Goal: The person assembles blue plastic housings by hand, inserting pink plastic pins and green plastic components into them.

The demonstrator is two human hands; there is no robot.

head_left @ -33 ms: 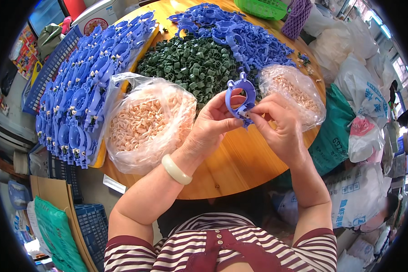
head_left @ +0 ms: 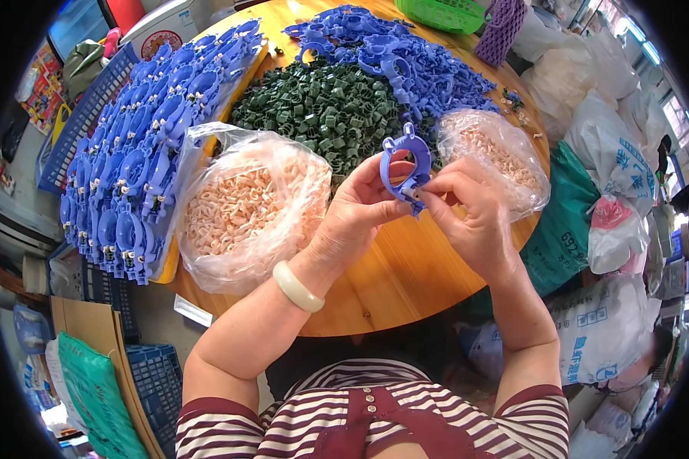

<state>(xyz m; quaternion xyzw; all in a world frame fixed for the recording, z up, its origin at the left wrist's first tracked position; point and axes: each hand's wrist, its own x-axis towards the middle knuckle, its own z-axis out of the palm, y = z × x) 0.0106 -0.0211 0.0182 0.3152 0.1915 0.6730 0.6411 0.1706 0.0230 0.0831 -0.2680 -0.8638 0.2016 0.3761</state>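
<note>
A blue plastic ring-shaped part with two small ear-like loops is held above the table. My left hand is closed on its left side, thumb below and fingers behind. The thumb and forefinger of my right hand pinch at its lower end, where a small whitish piece shows; the fingertips partly hide it. Behind my hands lie a heap of dark green clip-like pieces and a heap of loose blue parts. An open clear bag of small peach-coloured pieces rests beside my left forearm, and a smaller such bag beyond my right hand.
On the left, rows of blue parts with small pieces attached cover a yellow-edged board. A green basket and a purple woven holder stand at the round wooden table's far edge. Stuffed plastic bags crowd the right side.
</note>
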